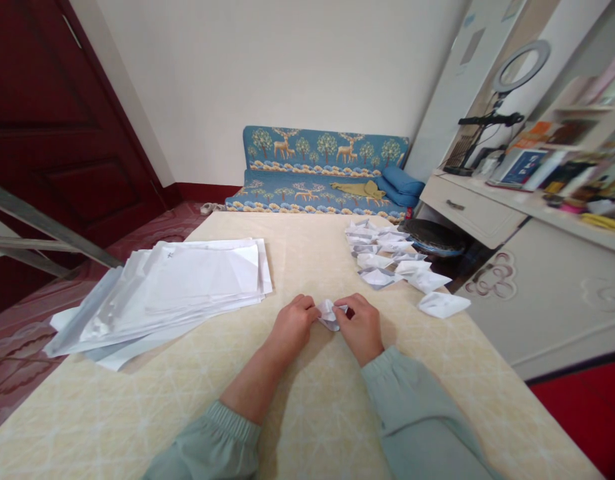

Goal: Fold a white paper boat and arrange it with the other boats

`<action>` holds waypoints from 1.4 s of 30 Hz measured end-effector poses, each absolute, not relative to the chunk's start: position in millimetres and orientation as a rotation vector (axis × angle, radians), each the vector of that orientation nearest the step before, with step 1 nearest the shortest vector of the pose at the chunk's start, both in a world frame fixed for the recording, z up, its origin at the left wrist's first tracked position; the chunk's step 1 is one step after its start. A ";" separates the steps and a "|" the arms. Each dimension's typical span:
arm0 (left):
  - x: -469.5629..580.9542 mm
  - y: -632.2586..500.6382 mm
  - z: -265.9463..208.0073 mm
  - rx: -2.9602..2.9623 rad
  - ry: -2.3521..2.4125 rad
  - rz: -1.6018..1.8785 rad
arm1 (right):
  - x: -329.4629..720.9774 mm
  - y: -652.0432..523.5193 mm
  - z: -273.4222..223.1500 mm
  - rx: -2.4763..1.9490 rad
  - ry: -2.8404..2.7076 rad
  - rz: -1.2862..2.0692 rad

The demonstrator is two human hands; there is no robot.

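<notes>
Left hand: our left hand [293, 321] pinches the left end of a small folded paper piece [329, 313], fingers curled onto it.
Right hand: our right hand [362, 327] pinches the right end of the same piece; the fingertips are tucked under, so we cannot make out how many touch the paper.
Paper piece: white and crumpled-looking, held between both hands just above the tabletop [297, 400], near its middle; much of it is covered by the hands, so its shape is hard to tell.
Sheet stack: a loose stack of white sheets [172, 287] lies by the left edge of the tabletop, with its outer corner hanging over that edge.
Folded pile: a cluster of small folded paper shapes [387, 260] sits by the far right edge; their exact forms are too small to read.
Stray shape: one more folded paper [442, 304] lies on the right edge, apart from the cluster.
Sleeves: our pale green sleeves [412, 413] are cut off by the bottom of the view.
</notes>
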State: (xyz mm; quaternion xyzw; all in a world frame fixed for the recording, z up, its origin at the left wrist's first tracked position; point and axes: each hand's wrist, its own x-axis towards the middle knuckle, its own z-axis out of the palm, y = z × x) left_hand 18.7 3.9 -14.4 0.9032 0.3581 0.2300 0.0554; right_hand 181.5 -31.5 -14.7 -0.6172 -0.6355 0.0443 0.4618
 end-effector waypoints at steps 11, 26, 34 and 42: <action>19.9 -6.7 -6.1 2.613 1.190 0.748 | 189.6 -24.3 -24.1 -1.591 -1.318 0.300; 7.7 9.3 -20.7 2.072 1.135 1.159 | 199.6 -29.0 -20.6 -1.509 -1.189 0.205; 2.4 12.4 -22.2 2.006 1.335 1.280 | 200.6 -26.2 -26.9 -1.541 -1.116 0.255; 1.2 17.6 -22.5 1.917 1.471 1.288 | 180.3 -29.0 -20.4 -1.474 -1.554 0.385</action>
